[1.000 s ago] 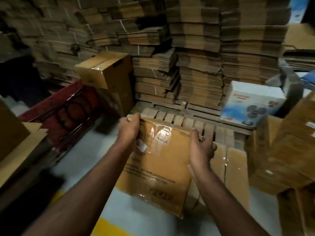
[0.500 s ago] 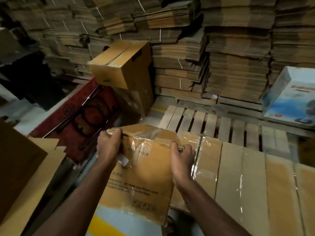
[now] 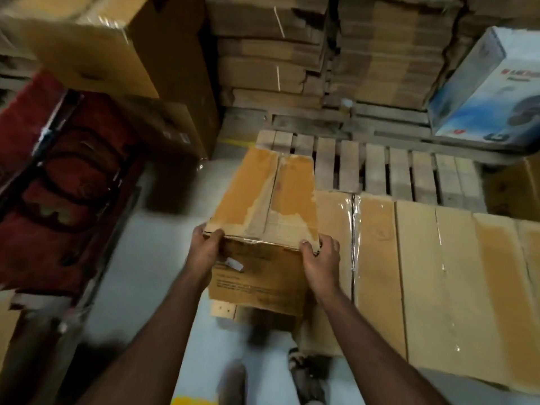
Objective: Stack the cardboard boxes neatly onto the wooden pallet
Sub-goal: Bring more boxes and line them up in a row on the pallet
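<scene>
Box (image 3: 266, 197) now laid on pallet (image 3: 377, 168) — top up, both hands gripping.

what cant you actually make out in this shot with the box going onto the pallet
- Head view: whether the held box already rests on the wooden pallet; its own body hides the underside.
- Fingers of the left hand and right hand curl behind the box's near corners, so the grip is partly hidden.
- Printed text on the box's near face: too small and blurred.
- White and blue box: cut off by the right edge.
- Feet: motion-blurred.
</scene>
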Available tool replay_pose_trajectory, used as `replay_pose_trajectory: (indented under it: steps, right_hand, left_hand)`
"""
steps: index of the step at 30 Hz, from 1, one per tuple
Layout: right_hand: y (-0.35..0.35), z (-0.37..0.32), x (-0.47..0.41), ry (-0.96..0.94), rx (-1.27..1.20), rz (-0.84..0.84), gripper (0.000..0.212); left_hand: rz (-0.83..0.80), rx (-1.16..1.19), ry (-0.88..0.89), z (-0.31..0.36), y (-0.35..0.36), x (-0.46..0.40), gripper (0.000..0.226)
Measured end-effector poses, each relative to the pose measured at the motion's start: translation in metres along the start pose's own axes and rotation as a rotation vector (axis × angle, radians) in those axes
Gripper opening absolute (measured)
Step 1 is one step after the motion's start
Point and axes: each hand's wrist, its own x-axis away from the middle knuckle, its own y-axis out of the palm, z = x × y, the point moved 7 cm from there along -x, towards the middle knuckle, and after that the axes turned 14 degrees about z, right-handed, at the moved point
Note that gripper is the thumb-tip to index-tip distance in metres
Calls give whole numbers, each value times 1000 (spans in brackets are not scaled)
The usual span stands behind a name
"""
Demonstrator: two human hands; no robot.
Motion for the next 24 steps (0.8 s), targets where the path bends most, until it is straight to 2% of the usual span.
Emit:
replay_pose_trajectory:
  steps: [4, 10, 15, 20, 24]
  right_hand:
    - [44, 86, 21, 63, 171, -77, 47]
    - [68, 180, 80, 154, 311, -114, 53]
    - [80, 218, 96, 114, 453, -166, 58]
    - [83, 221, 106, 92, 507, -176, 51]
    - [87, 228, 112, 64, 567, -187, 55]
  left_hand:
    - [-100, -174, -60, -100, 9, -46, 39]
    - [-199, -368, -136, -224, -12, -46, 41]
    - [-166, -382, -157, -260, -15, -51, 42]
    - [-144, -412, -154, -275, -16, -48, 43]
    - [-152, -436, -155, -284, -14, -47, 46]
